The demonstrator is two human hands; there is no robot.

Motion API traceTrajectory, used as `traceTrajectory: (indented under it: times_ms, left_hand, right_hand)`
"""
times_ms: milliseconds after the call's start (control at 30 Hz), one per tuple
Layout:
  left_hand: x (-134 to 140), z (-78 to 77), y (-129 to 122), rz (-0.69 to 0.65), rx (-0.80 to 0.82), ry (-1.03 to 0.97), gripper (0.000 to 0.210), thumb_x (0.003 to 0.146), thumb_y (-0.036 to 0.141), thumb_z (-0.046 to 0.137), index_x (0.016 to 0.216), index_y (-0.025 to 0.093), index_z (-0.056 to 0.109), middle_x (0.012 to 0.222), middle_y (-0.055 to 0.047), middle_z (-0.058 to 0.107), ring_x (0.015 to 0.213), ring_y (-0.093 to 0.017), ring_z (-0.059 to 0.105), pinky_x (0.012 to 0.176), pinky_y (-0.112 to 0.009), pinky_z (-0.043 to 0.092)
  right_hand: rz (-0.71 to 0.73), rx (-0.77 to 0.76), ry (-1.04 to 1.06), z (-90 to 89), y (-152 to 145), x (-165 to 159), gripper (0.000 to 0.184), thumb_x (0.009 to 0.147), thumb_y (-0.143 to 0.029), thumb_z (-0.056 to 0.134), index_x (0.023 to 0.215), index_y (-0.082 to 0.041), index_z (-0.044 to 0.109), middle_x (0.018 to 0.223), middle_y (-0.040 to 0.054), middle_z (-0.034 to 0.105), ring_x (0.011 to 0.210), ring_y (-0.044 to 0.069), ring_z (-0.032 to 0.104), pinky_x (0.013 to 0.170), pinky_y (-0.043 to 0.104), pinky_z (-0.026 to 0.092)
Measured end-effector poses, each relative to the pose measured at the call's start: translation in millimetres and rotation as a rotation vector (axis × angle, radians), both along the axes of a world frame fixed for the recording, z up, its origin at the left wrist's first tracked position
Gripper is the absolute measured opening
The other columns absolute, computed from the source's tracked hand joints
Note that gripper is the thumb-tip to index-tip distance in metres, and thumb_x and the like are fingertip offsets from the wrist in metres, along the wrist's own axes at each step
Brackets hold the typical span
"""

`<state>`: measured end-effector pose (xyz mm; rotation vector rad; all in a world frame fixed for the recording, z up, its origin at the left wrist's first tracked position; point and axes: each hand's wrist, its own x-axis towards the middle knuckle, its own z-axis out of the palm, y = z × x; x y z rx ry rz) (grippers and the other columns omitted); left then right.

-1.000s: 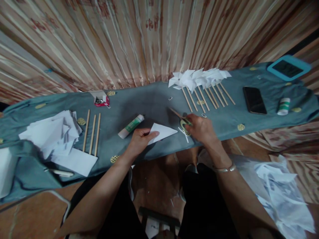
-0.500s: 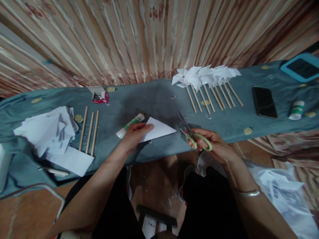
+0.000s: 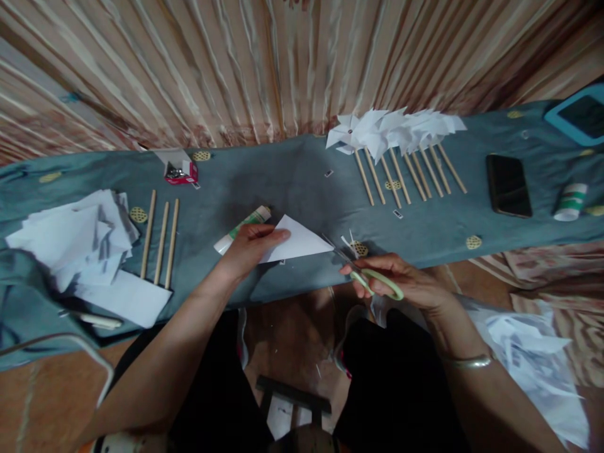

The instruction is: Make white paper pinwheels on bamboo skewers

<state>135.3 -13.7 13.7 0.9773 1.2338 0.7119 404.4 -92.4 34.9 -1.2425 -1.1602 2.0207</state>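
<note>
The left hand pinches folded white paper over the counter's near edge; the right hand grips green-handled scissors, blades at the paper's pointed tip.

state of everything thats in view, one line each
paper: folded to a point, held in left hand
scissors: held in right hand, blades at paper's tip
red box: lid open
tube by left hand: lying down
pinwheels: assembled, in a row
loose sticks: bare, lying apart
phone: screen dark
</note>
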Motion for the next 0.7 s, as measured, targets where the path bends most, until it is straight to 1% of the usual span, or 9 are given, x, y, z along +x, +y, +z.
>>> traceTrajectory:
  times_ms: [133, 300, 467, 567, 700]
  left_hand:
    - [1.2, -2.2, -1.7, -0.027, -0.012, 0.002, 0.027, 0.059, 0.037, 0.077, 0.073, 0.014, 0.074, 0.068, -0.004, 0.069, 0.057, -0.014, 0.058, 0.051, -0.025, 0.044]
    - [2.7, -1.0, -3.9, -0.059, -0.042, 0.023, 0.029, 0.061, 0.039, 0.076, 0.075, 0.014, 0.074, 0.067, -0.003, 0.069, 0.056, -0.013, 0.058, 0.054, -0.025, 0.043]
    - [3.3, 0.4, -5.6, -0.082, -0.04, 0.033, 0.028, 0.061, 0.039, 0.075, 0.072, 0.013, 0.074, 0.065, -0.004, 0.068, 0.055, -0.014, 0.057, 0.053, -0.025, 0.041]
    - [3.0, -0.2, -6.0, -0.08, -0.035, 0.022, 0.028, 0.061, 0.039, 0.075, 0.071, 0.013, 0.074, 0.064, -0.003, 0.068, 0.054, -0.013, 0.056, 0.052, -0.025, 0.04]
    - [1.8, -1.0, -6.2, -0.083, -0.034, 0.012, 0.029, 0.06, 0.041, 0.077, 0.071, 0.014, 0.074, 0.065, -0.003, 0.068, 0.055, -0.013, 0.056, 0.053, -0.024, 0.04]
  right_hand:
    - [0.026, 0.015, 0.006, -2.0, 0.0, -0.1, 0.049, 0.067, -0.042, 0.079, 0.107, -0.016, 0.071, 0.073, 0.0033, 0.066, 0.063, 0.014, 0.06, 0.056, 0.025, 0.049]
    - [0.051, 0.006, 0.01, -2.0, 0.2, 0.1, 0.056, 0.067, -0.045, 0.079, 0.109, -0.01, 0.068, 0.075, 0.0038, 0.065, 0.066, 0.012, 0.058, 0.057, 0.023, 0.049]
    - [0.07, -0.017, -0.008, 0.8, 0.6, 1.0, 0.061, 0.066, -0.048, 0.08, 0.111, -0.008, 0.067, 0.076, 0.0035, 0.063, 0.066, 0.01, 0.056, 0.055, 0.021, 0.047]
    - [0.071, -0.021, -0.007, 0.0, 0.1, 1.7, 0.055, 0.068, -0.041, 0.08, 0.111, -0.009, 0.067, 0.075, 0.0018, 0.064, 0.065, 0.009, 0.056, 0.054, 0.019, 0.046]
    - [0.051, -0.071, 0.008, -2.8, -0.6, 1.9, 0.044, 0.069, -0.028, 0.08, 0.109, -0.011, 0.069, 0.072, -0.0018, 0.064, 0.061, 0.006, 0.056, 0.054, 0.017, 0.047]
